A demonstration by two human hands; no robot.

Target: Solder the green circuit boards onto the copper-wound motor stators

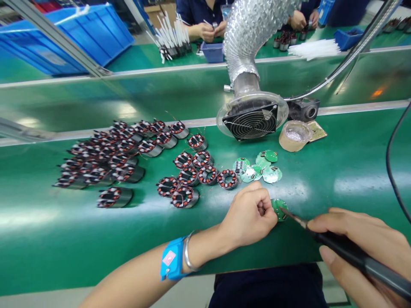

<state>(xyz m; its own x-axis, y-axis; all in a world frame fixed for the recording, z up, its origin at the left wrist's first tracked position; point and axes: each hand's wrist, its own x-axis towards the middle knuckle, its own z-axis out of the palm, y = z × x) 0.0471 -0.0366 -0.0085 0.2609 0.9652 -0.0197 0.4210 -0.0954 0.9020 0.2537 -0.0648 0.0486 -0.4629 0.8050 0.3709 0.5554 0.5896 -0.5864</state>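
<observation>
My left hand is closed, its fingertips pinched at the left edge of a round green circuit board. A blue wrist strap and a metal bangle sit on that wrist. In my right hand is a soldering iron with a black handle, its tip on or just above the board. Whatever lies under my left fingers is hidden. Just beyond, several loose round circuit boards lie overlapping. Several motor stators with copper windings stand to their left, the nearest one close to the boards.
A larger group of stators fills the left. Behind the boards hang a fume extractor fan and its foil duct. A round tub stands beside it. A black cable hangs at right. Across the divider, co-workers' hands handle small parts.
</observation>
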